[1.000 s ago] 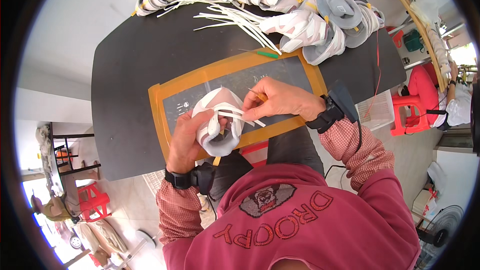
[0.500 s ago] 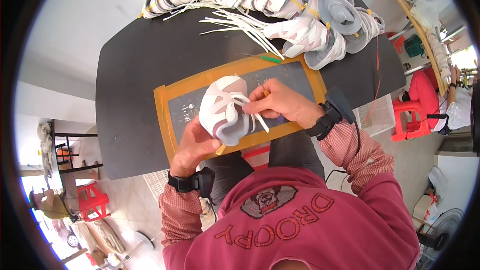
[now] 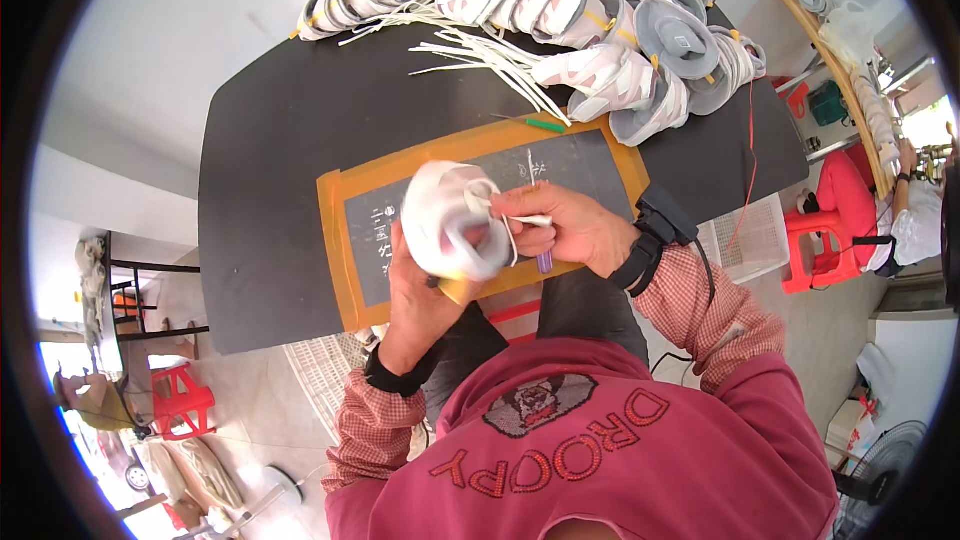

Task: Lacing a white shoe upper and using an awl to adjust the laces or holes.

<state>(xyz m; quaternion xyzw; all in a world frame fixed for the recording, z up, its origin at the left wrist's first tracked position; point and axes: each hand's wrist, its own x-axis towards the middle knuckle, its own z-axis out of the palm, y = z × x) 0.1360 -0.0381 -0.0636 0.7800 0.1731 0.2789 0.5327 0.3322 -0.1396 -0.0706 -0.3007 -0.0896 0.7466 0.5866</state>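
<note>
My left hand [image 3: 425, 290] is wrapped round the side of a white and pink shoe upper [image 3: 430, 215] with a grey lining, blurred by motion above the dark mat [image 3: 370, 265]. At its front right, my right hand [image 3: 565, 225] is closed in a pinch on a white shoelace [image 3: 530, 221] that runs from the upper. A purple-handled tool [image 3: 545, 262] shows below the right fingers, and a thin metal shaft rises above them. Whether the hand touches that tool, I cannot tell. A yellow tab [image 3: 458, 290] hangs at the upper's near edge.
Rows of nested shoe uppers [image 3: 520, 5] line the table's far side, beside a bundle of loose white laces [image 3: 490, 65]. A green-handled tool [image 3: 545, 126] lies beyond the tape-edged mat. A white crate [image 3: 745, 240] and a red stool [image 3: 815, 250] stand at right, near another person.
The upper has turned and tilted in my left hand. My right hand has drawn the lace slightly right, and more of the purple-handled tool now shows.
</note>
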